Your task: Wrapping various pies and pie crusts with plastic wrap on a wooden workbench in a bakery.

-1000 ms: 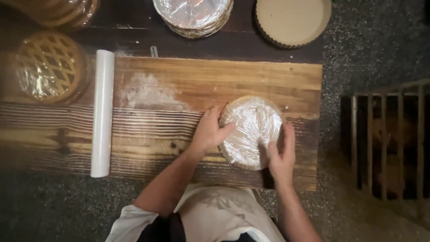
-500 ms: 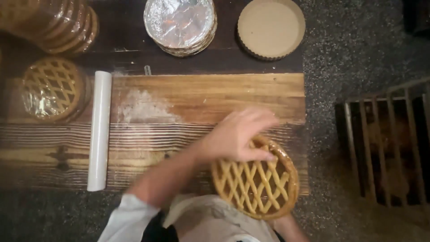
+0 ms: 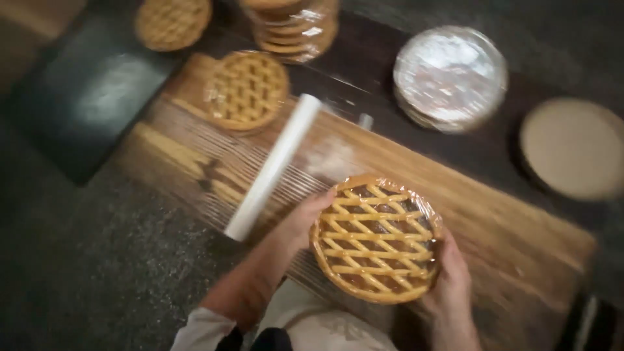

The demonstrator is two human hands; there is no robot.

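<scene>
Head view, looking straight down: both hands are on a wrapped lattice tart (image 3: 376,239), which sits low in the middle of the frame, held over the near edge of the wooden board (image 3: 494,227). The left hand (image 3: 305,218) cups the tart's left rim, fingers curled against the clear film. The right hand (image 3: 448,273) grips the right rim from below and the side, thumb up along the edge. Both are closed on the tart; neither is free.

Just to the left, a roll of cling film (image 3: 273,168) lies slantwise on the board, near the left hand but not touching it. Beyond it rests a second lattice tart (image 3: 247,90), also wrapped, at the board's far corner. Further back stands a stack of wrapped tarts (image 3: 296,29), and another lattice tart (image 3: 172,21) sits at the top left. To the right lie a foil-covered round dish (image 3: 450,77) and a plain pastry-lined tin (image 3: 572,148) on the dark worktop (image 3: 494,149).

The frame is blurred with motion, so whether the tart's underside touches the board cannot be told.

The risk here, as I judge it: the film is slick, and a grip on the rims alone could slip. Squeezing harder could crack the lattice or the crust edge. Tilting it could tip filling against the wrap.
</scene>
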